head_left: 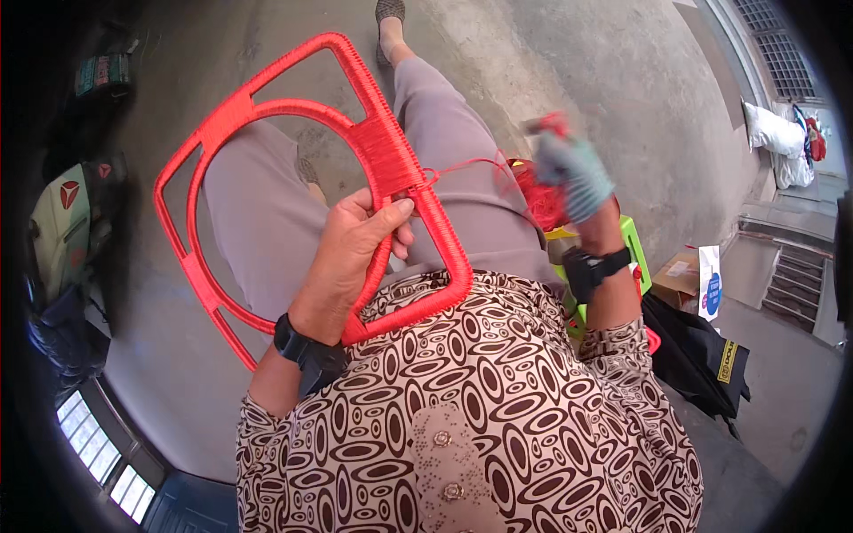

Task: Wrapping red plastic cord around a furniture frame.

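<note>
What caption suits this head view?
Seated person's left hand grips a red wrapped frame; gloved right hand pulls red cord.

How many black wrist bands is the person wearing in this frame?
2. One black band sits on the wrist of the left hand, which grips the red wrapped frame. The other is on the wrist of the gloved right hand, beside the red cord bundle.

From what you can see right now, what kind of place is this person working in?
Probably a yard or open workshop floor beside a building. The ground is bare grey concrete, steps lead up at the right, and a cardboard box lies nearby. The left hand holds a red frame.
</note>
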`<state>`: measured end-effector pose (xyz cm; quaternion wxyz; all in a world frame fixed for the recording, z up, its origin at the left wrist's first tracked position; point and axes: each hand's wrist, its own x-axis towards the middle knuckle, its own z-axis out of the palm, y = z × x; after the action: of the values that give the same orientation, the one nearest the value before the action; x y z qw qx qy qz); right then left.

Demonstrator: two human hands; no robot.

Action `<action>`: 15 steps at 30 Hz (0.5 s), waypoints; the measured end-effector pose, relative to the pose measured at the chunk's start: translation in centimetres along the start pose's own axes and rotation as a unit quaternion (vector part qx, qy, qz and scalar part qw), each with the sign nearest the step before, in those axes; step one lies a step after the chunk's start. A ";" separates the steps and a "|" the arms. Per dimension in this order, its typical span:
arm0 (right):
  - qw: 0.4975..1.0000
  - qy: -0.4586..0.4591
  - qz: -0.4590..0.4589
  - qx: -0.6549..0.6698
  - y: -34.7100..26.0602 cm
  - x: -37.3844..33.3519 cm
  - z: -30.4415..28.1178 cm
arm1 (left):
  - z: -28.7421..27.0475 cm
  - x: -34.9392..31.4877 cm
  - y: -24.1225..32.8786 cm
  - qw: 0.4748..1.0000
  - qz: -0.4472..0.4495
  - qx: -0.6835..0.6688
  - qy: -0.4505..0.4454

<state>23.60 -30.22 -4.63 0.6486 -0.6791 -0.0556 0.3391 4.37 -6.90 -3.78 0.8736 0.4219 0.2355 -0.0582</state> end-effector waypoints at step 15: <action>0.980 -0.139 0.065 0.130 -1.3 0.3 7.7 | 0.1 0.0 0.3 0.995 -0.032 -0.090 -0.019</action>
<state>20.19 -23.39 -2.95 0.6940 -0.5374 -0.0563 0.4757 4.52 -6.84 -3.54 0.9100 0.3325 0.2364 -0.0733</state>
